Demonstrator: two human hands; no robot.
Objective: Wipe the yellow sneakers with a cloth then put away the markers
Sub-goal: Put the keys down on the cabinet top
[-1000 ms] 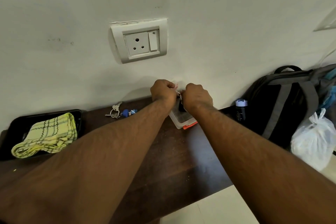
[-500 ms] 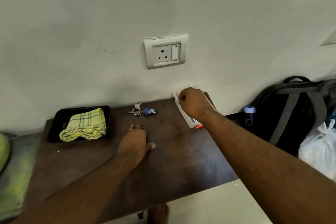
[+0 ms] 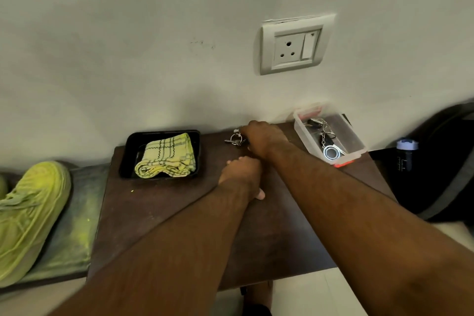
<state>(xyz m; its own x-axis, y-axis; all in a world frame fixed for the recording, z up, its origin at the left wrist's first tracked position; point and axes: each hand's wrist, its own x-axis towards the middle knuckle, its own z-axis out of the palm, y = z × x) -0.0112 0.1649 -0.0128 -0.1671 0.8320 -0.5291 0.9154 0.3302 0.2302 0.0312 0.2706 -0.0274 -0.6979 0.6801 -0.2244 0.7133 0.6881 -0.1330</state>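
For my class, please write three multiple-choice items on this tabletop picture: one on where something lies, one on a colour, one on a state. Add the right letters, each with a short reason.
1. Where does the folded checked cloth lie?
A. In the black tray
B. In the clear plastic box
C. On the floor

2. What colour is the sneaker at the left edge?
A. Red
B. Yellow-green
C. Black

3. In what state is the clear plastic box?
A. Lid shut
B. Turned upside down
C. Open, with key rings inside

Answers:
1 A: the cloth sits inside the tray's black rim on the brown table.
2 B: the whole upper of the sneaker shows yellow-green.
3 C: the box has no lid over it, and key rings lie in plain sight on its floor.
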